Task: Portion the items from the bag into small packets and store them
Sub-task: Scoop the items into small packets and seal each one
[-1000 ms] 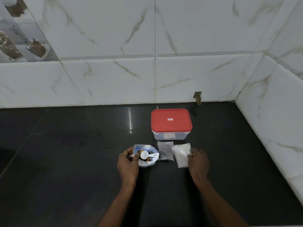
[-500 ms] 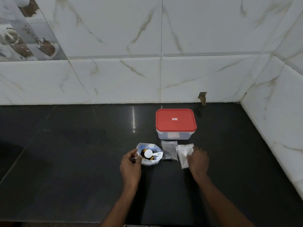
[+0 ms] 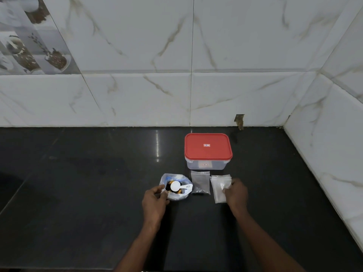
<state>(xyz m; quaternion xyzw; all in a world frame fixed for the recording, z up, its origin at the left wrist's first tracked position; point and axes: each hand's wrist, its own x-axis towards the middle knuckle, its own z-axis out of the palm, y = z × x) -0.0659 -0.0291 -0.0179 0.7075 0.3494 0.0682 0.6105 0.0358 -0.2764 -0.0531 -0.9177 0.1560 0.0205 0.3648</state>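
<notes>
Black glossy counter [image 3: 78, 193] against white marble-look wall tiles [image 3: 137, 95], corner at right. Standing near the back wall: a clear plastic box [image 3: 208, 164] with a red lid [image 3: 207, 146] pressed on, small label at the lid's centre.

Just in front of the box, in a row from left to right: an open plastic bag [image 3: 175, 186], a small clear packet [image 3: 200, 181] and a stack of empty clear packets [image 3: 219, 188].

Bag mouth open upward, dark and orange items inside, too small to identify. Lying across the bag's opening: a white scoop [image 3: 177, 186], round bowl toward the left, handle pointing right. Small packet flat on the counter between bag and stack, apparently holding a little dark material at its lower end; touching neither neighbour as far as visible.

Left hand [image 3: 155, 201] at the bag's left rim, thumb and fingers curled onto the plastic edge, grip narrow and pinching the bag. Right hand [image 3: 236, 194] on the right edge of the packet stack, fingertips pressing or pinching the plastic; grip narrow, cannot tell whether a packet is truly held or only touched. Both forearms reaching in from the lower edge of the view.

Decorative tile [image 3: 29, 46] with a brown pattern at upper left of the wall.
</notes>
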